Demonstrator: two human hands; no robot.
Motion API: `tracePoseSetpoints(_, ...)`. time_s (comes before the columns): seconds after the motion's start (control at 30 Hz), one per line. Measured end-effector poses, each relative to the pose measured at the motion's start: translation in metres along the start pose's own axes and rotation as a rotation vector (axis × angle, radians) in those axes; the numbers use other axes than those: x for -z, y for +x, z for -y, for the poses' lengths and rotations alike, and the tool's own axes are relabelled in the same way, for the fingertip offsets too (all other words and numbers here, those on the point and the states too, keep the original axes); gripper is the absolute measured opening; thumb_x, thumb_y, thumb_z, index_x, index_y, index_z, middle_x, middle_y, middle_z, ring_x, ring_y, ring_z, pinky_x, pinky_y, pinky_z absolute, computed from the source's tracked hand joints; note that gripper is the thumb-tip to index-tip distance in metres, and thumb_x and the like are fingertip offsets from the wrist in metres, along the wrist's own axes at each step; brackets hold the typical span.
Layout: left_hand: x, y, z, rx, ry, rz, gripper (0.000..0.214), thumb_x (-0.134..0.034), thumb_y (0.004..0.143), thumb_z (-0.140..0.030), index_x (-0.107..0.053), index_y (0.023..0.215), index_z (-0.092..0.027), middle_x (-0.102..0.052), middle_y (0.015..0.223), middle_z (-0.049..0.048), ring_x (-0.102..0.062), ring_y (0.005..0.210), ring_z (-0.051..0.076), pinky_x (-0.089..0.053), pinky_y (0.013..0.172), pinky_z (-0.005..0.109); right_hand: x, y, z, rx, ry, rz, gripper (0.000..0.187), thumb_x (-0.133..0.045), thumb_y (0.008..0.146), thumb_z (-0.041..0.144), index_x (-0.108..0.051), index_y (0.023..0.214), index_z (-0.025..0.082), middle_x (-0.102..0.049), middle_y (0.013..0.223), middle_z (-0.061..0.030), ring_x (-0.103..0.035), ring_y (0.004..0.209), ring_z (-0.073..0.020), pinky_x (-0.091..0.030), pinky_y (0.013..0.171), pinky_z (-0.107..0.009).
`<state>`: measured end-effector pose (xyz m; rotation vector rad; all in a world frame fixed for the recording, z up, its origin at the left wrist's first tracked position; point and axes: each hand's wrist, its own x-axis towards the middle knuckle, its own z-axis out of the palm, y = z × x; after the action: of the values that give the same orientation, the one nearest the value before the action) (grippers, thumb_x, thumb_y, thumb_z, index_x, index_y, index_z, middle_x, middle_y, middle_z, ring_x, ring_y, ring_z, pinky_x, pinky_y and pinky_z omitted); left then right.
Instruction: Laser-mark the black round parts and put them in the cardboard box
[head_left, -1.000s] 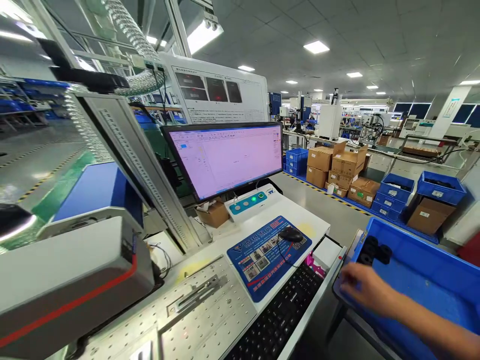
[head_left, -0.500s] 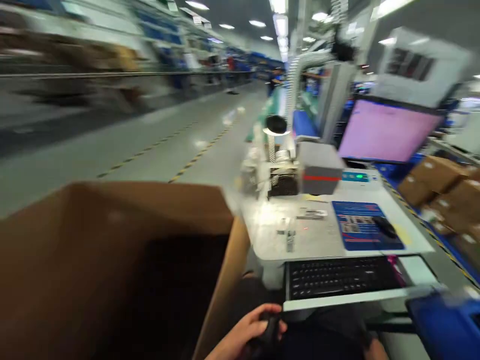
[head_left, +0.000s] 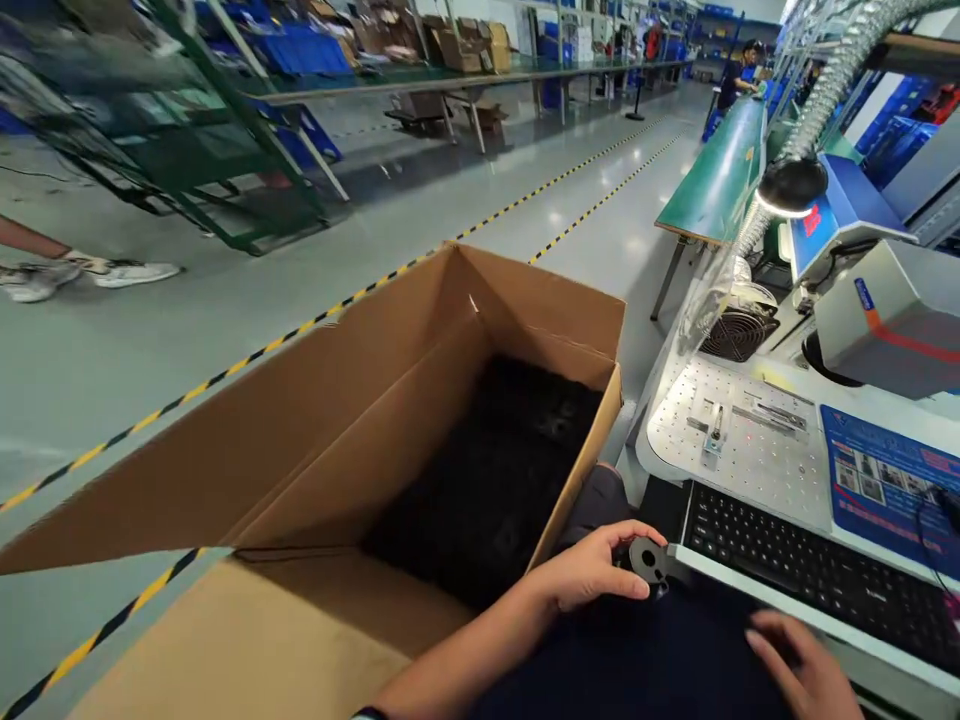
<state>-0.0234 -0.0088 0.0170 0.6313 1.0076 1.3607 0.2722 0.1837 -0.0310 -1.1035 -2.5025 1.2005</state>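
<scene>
A box (head_left: 360,385) is seen with its flaps spread; black contents (head_left: 487,490), too dark to be told apart, are held inside. Right of the box, a surface (head_left: 677,432) is seen, edged by a keyboard (head_left: 806,580) and topped by a mat (head_left: 874,475). Well right of the box, the right hand (head_left: 810,665) is held with thumb and fingers loosely apart. Just right of the box, a grey-faced part (head_left: 640,550) is pinched between the left hand's (head_left: 589,570) thumb and forefinger.
</scene>
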Motion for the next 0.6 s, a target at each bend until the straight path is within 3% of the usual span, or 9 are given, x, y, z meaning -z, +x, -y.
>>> tracePoseSetpoints(0.07,-0.005,0.0,-0.01,-0.053,0.093,0.024,0.067,-0.091,0.066,-0.032,-0.064,0.127,-0.023,-0.065,0.114,0.0051,-0.059,0.104,0.024,-0.043,0.093,0.036,-0.003,0.007,0.046,0.115,0.076,-0.031,0.037,-0.066,0.083,0.059,-0.072,0.109,0.032,-0.074,0.114,-0.0082,-0.07,0.105,-0.0333,-0.057,0.097,-0.052)
tracePoseSetpoints(0.17,-0.01,0.002,-0.016,-0.107,0.195,0.027,0.087,-0.086,0.073,-0.029,-0.042,0.148,-0.029,-0.055,0.139,0.0095,-0.05,0.129,0.029,-0.037,0.11,0.045,-0.012,0.023,0.107,0.338,0.173,0.109,0.056,-0.07,0.087,0.051,-0.058,0.137,0.029,-0.063,0.135,-0.0106,-0.061,0.122,-0.0297,-0.053,0.103,-0.046)
tracePoseSetpoints(0.23,-0.012,0.002,-0.014,-0.095,0.246,0.025,0.107,-0.085,0.073,-0.024,-0.02,0.158,-0.031,-0.046,0.148,0.012,-0.042,0.139,0.03,-0.029,0.118,0.049,-0.017,0.032,0.13,0.427,0.231,0.2,0.065,-0.071,0.088,0.049,-0.049,0.146,0.029,-0.058,0.142,-0.0111,-0.056,0.129,-0.0285,-0.048,0.109,-0.046)
tracePoseSetpoints(0.33,-0.018,-0.002,-0.004,-0.075,0.309,0.07,0.124,-0.084,0.07,-0.021,-0.001,0.162,-0.029,-0.036,0.156,0.016,-0.035,0.145,0.031,-0.024,0.122,0.052,-0.024,0.029,0.136,0.423,0.281,0.313,0.066,-0.073,0.087,0.047,-0.05,0.146,0.028,-0.057,0.144,-0.0119,-0.054,0.132,-0.0288,-0.042,0.115,-0.05)
tracePoseSetpoints(0.47,-0.035,-0.008,0.011,-0.106,0.325,0.147,0.13,-0.082,0.068,-0.025,0.009,0.161,-0.021,-0.029,0.16,0.0213,-0.034,0.146,0.033,-0.024,0.122,0.052,-0.024,0.017,0.121,0.299,0.304,0.367,0.058,-0.077,0.081,0.05,-0.063,0.131,0.025,-0.061,0.138,-0.013,-0.056,0.131,-0.034,-0.042,0.114,-0.054)
tracePoseSetpoints(0.53,-0.041,-0.009,0.015,-0.113,0.284,0.149,0.129,-0.084,0.069,-0.03,0.004,0.162,-0.019,-0.034,0.157,0.0218,-0.036,0.145,0.034,-0.025,0.122,0.053,-0.021,0.016,0.112,0.267,0.329,0.39,0.053,-0.078,0.077,0.052,-0.068,0.123,0.025,-0.064,0.134,-0.0126,-0.058,0.128,-0.0364,-0.046,0.112,-0.054)
tracePoseSetpoints(0.6,-0.039,-0.013,0.018,-0.105,0.194,0.133,0.117,-0.087,0.068,-0.034,-0.016,0.161,-0.022,-0.043,0.151,0.0197,-0.044,0.139,0.035,-0.033,0.118,0.053,-0.019,0.017,0.103,0.237,0.348,0.399,0.05,-0.079,0.076,0.051,-0.07,0.119,0.027,-0.067,0.129,-0.0113,-0.06,0.124,-0.0369,-0.05,0.108,-0.05)
